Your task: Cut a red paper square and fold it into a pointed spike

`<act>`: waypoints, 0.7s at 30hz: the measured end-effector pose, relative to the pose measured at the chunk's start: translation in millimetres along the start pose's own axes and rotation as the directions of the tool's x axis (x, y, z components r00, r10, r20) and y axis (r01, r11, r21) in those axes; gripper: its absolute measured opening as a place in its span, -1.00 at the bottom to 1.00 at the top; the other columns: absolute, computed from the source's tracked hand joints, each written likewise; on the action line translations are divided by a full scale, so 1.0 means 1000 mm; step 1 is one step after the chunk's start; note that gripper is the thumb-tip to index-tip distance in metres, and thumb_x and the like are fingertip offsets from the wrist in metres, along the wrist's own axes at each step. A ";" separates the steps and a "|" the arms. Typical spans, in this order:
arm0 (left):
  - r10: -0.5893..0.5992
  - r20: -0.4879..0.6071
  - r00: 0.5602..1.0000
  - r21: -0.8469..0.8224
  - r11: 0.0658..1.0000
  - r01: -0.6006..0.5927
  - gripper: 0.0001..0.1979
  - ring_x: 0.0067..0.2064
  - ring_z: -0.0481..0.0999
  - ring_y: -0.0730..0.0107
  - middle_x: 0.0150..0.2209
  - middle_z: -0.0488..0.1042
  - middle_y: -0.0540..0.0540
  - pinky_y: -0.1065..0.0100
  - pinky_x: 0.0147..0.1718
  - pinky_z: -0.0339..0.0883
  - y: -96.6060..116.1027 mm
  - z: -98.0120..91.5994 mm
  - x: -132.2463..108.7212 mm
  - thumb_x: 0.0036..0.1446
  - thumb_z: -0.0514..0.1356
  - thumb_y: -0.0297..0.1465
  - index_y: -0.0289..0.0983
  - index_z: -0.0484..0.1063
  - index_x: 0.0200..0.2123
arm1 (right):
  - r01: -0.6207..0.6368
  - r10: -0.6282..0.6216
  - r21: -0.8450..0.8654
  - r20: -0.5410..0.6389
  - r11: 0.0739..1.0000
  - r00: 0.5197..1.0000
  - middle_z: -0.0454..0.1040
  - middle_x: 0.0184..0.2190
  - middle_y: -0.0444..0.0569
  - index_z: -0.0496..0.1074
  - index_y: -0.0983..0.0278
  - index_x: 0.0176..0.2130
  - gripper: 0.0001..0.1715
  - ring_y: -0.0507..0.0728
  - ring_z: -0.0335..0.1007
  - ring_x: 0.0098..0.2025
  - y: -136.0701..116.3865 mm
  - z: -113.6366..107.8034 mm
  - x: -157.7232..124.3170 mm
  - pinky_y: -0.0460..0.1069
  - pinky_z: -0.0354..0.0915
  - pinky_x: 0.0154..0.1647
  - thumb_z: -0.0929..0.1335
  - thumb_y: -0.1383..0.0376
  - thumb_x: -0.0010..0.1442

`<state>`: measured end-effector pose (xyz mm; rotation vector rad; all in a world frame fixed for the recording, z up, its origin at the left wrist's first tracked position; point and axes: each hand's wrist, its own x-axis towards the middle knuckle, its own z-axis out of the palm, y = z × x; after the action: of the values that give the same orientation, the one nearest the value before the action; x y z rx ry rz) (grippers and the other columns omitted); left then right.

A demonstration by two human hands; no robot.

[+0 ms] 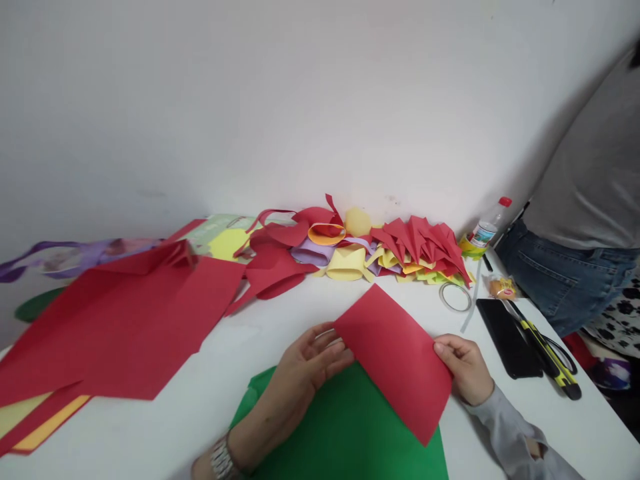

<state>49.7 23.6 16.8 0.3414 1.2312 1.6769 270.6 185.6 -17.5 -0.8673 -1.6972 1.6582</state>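
A red sheet of paper [393,360] is held up at a slant above the white table. My right hand [465,368] pinches its right edge between thumb and fingers. At the sheet's left corner, my left hand [311,360] has its fingers stretched out and apart; whether they touch the paper I cannot tell. Beneath both hands lies green paper [345,430], partly covered by the red sheet and my left forearm.
Large red sheets [135,320] lie at the left. Along the wall are folded and rolled paper pieces [345,263]. At the right are a tape roll [443,298], a bottle [489,227], a black phone [507,339] and a yellow-black cutter [550,353]. A person [543,267] stands beside the table.
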 end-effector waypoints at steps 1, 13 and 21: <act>-0.024 -0.007 1.000 -0.015 1.000 0.024 -0.35 0.05 0.51 -0.03 0.08 0.47 -0.26 0.08 0.00 0.44 0.000 -0.001 0.000 -0.19 0.49 -0.27 -0.27 0.36 -0.03 | -0.029 0.029 0.029 0.027 0.999 0.999 0.45 -0.66 -0.09 0.56 0.32 -0.45 -0.50 -0.03 0.22 -0.65 0.000 -0.001 0.000 -0.13 0.12 -0.61 0.48 -0.09 0.01; 0.009 0.159 0.987 0.132 0.991 -0.030 -0.40 -0.49 0.51 0.34 -0.44 0.56 -0.01 0.31 -0.45 0.42 0.003 -0.015 -0.002 -0.05 0.40 -0.21 -0.20 0.42 0.08 | -0.185 0.181 0.164 0.041 0.969 0.983 0.46 -0.66 -0.12 0.58 0.32 -0.38 -0.57 -0.02 0.23 -0.64 0.004 -0.008 0.001 -0.12 0.14 -0.59 0.55 0.01 -0.07; 0.005 0.268 0.963 0.033 0.999 -0.015 -0.59 -0.22 0.60 0.05 -0.30 0.64 -0.22 0.16 -0.19 0.43 0.016 -0.022 0.000 -0.19 0.41 -0.32 -0.28 0.60 -0.18 | -0.280 0.262 0.293 0.101 0.914 0.960 0.60 -0.42 0.04 0.60 0.31 -0.37 -0.66 0.13 0.47 -0.47 0.000 -0.025 0.014 -0.01 0.34 -0.43 0.51 0.08 -0.03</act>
<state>25.7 11.1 20.2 0.5774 1.0585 1.5604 282.4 212.2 -16.8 -0.9391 -1.3505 2.0846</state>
